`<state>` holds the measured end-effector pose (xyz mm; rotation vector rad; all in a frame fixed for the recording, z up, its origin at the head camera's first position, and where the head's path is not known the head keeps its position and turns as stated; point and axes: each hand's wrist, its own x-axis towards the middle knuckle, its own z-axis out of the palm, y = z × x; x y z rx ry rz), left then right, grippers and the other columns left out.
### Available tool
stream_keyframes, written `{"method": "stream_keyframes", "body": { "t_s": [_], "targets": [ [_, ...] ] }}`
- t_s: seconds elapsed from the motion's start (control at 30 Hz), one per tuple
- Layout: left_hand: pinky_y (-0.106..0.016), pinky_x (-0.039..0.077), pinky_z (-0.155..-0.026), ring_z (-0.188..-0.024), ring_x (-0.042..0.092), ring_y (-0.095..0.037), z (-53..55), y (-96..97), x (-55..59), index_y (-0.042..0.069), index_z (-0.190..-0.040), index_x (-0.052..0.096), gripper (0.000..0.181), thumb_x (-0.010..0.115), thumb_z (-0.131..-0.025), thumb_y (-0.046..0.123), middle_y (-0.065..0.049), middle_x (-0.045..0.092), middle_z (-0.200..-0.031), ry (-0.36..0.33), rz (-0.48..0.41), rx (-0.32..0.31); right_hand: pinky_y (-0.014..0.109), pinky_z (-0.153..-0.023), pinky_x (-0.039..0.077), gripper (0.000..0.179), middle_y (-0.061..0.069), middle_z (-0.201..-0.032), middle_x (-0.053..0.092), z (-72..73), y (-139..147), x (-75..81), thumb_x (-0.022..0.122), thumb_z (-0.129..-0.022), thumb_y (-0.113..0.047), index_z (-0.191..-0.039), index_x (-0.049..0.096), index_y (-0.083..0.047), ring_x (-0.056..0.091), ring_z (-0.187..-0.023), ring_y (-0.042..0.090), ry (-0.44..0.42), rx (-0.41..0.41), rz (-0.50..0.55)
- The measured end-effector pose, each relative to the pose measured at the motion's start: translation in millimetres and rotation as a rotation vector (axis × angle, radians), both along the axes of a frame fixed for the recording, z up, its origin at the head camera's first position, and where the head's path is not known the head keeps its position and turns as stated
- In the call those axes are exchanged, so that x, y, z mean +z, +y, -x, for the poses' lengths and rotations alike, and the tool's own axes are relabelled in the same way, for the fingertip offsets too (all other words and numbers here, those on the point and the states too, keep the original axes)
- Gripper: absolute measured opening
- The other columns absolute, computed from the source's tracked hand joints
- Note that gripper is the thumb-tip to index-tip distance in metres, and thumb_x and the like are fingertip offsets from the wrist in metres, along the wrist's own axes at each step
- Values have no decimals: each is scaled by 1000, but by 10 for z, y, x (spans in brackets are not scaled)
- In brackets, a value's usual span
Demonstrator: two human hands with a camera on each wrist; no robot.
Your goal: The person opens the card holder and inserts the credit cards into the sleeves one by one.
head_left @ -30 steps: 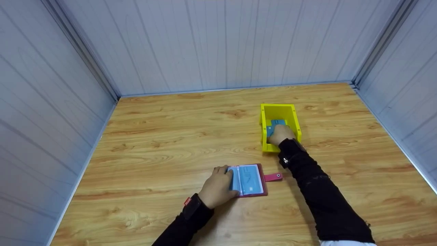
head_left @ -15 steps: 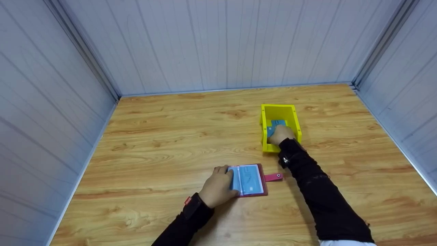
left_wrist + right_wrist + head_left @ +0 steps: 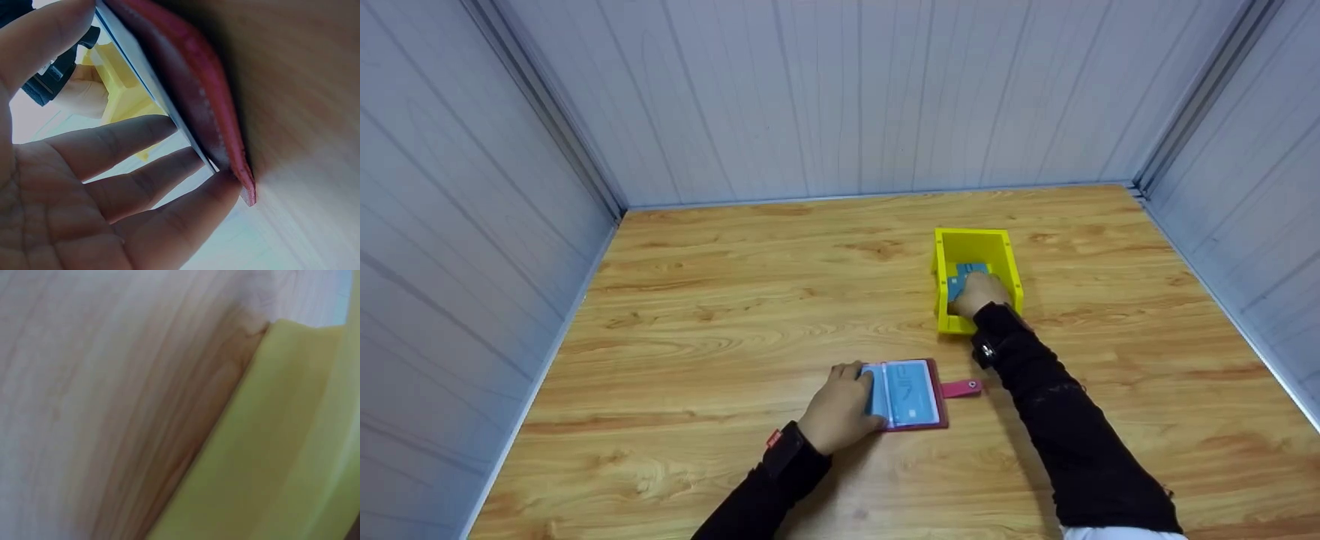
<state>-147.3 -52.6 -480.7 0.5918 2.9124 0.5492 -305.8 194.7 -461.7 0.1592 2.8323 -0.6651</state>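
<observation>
A red card holder (image 3: 934, 394) lies spread on the table, blue cards behind its clear sleeves and a pink snap strap to the right. My left hand (image 3: 840, 411) holds its left side. In the left wrist view, the thumb and fingertips (image 3: 160, 126) meet the edges of the raised sleeve pages, above the red cover (image 3: 208, 73). My right hand (image 3: 981, 294) reaches down into a yellow bin (image 3: 952, 325), at the blue cards (image 3: 955, 286) inside. Its fingertips are hidden, so whether they pinch a card does not show.
The wooden table (image 3: 720, 300) meets a white panel wall (image 3: 825, 97) at the back and more panels at both sides. In the right wrist view, the yellow bin's outer wall (image 3: 264, 439) fills the right part, beside the wood surface.
</observation>
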Motion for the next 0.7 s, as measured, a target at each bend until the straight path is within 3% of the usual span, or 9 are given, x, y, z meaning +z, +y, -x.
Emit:
{"method": "stream_keyframes", "body": {
  "t_s": [0.17,0.27,0.37,0.5,0.6,0.7],
  "targets": [
    [-45,43,-108,-131,46,-40,5,-2,-4,-6,-133,56,74,82,-77,36,-24,50,-141,-5,-8,3,29,-68,42,9,8,-84,51,33,42,3,57,-88,-10,-84,56,-2,51,-78,24,1,-25,48],
    [-45,43,-108,-132,46,-40,3,-2,-8,-6,-133,56,74,82,-76,36,-24,50,-141,-8,-8,6,26,-59,38,13,5,-77,44,48,76,25,50,-89,-5,-77,47,-6,47,-70,20,-15,-27,79],
    [-45,44,-108,-132,46,-40,5,-2,-4,-5,-132,56,74,82,-77,36,-24,50,-141,-9,-4,6,24,-61,39,5,6,-84,48,36,105,67,50,-90,-5,-86,52,-3,49,-75,19,-28,-36,148],
    [-45,44,-107,-132,46,-39,11,-1,0,-5,-132,57,74,82,-77,37,-23,50,-142,-9,3,7,25,-72,43,27,12,-109,53,-5,128,133,50,-92,-10,-115,54,2,52,-94,23,-37,-40,239],
    [-45,45,-107,-132,46,-39,13,-3,-5,-5,-132,56,74,82,-77,37,-23,50,-141,-6,4,6,27,-75,43,32,14,-110,52,-41,142,174,49,-93,-14,-120,52,2,51,-96,24,-32,-48,277],
    [-45,45,-106,-131,47,-39,6,-3,-10,-6,-132,57,74,82,-77,36,-24,51,-141,4,-1,0,28,-74,42,33,14,-108,55,-82,166,204,50,-92,-17,-118,54,2,53,-94,24,45,-71,288]
  ]
}}
